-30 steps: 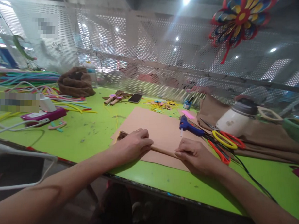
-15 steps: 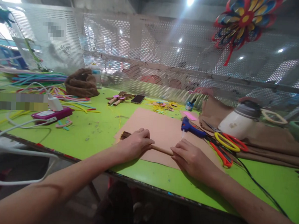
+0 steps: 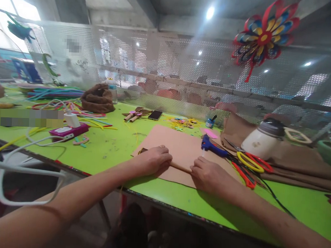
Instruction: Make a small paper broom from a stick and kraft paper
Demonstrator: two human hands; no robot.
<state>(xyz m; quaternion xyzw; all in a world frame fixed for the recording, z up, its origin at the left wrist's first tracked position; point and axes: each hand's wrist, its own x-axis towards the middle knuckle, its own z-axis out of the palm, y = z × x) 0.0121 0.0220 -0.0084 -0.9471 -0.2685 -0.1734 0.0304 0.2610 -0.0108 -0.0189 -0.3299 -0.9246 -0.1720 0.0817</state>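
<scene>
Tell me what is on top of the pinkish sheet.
A blue glue gun overlaps the far right edge of the sheet. A thin brown roll, held in the left hand and right hand, crosses over it. Whatever lies beneath both hands cannot be seen.

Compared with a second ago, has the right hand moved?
Yes. The right hand has moved slightly left against the blue glue gun, nearer the left hand.

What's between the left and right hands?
Head view: a thin brown rod runs from the left hand to the right hand, over the tan sheet.
</scene>
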